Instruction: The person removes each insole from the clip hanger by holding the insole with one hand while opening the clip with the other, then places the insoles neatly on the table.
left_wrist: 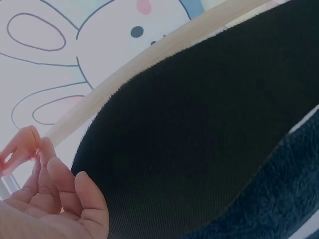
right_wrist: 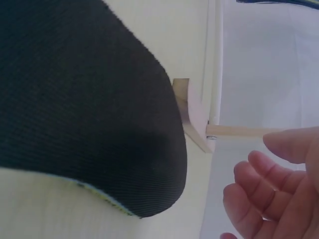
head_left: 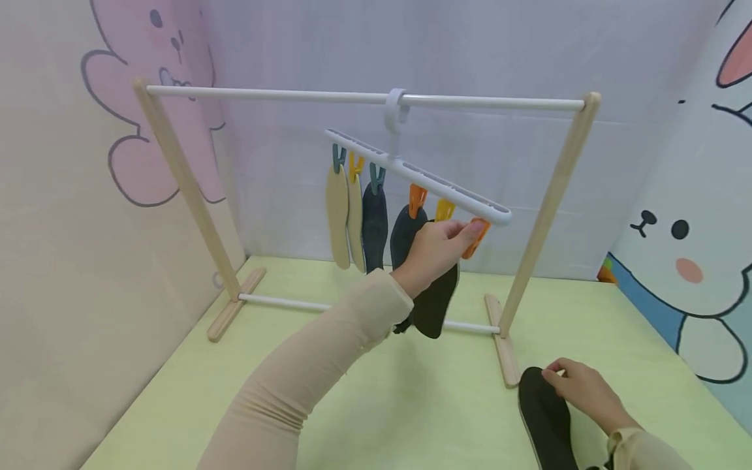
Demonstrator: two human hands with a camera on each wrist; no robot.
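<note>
My left hand (head_left: 435,251) reaches up to the right end of a white hanger (head_left: 435,179) and pinches an orange clip (head_left: 477,236) between thumb and fingertips. In the left wrist view a black ribbed insole (left_wrist: 199,119) fills the space beside that hand; it hangs near a yellow clip (head_left: 444,209), partly hidden by the hand in the head view. At the lower right, my right hand (head_left: 584,388) has loosely bent fingers beside the tip of another black insole (head_left: 546,418) by the table. The right wrist view shows a gap between these fingers and that insole (right_wrist: 99,109).
The hanger hooks over the top white rod (head_left: 264,95) of a wooden-legged rack (head_left: 546,215). Toward its left end hang two beige insoles (head_left: 337,219) and a dark insole (head_left: 375,225); another dark insole (head_left: 405,235) hangs from an orange clip (head_left: 417,199). Rack feet (head_left: 502,343) stand on the pale yellow tabletop.
</note>
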